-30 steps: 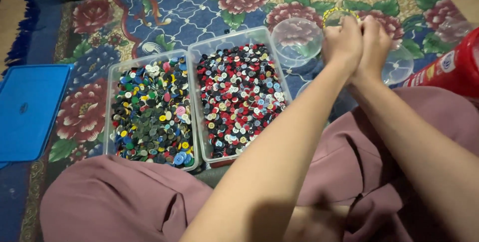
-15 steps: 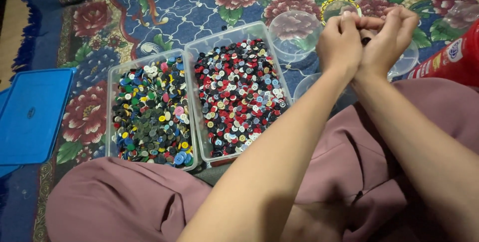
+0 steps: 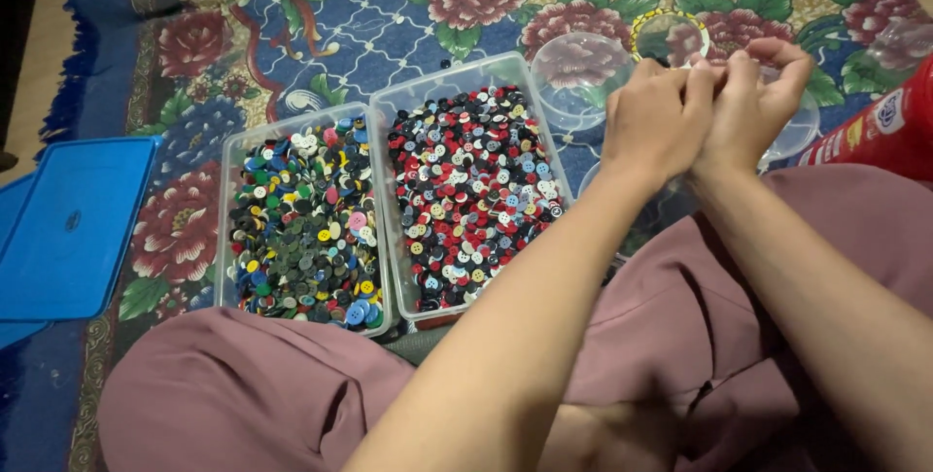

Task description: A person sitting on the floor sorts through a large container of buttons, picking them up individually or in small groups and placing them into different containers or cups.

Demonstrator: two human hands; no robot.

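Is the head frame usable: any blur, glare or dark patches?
Head view: buttons in both clear tubs sharp; left hand and right hand slightly soft; faint sheen on round clear cups; lower corners dim; no strong glare.

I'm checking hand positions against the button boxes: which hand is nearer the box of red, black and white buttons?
Left. The left hand hovers just right of the red, black and white button box; the right hand is pressed against it, farther right.
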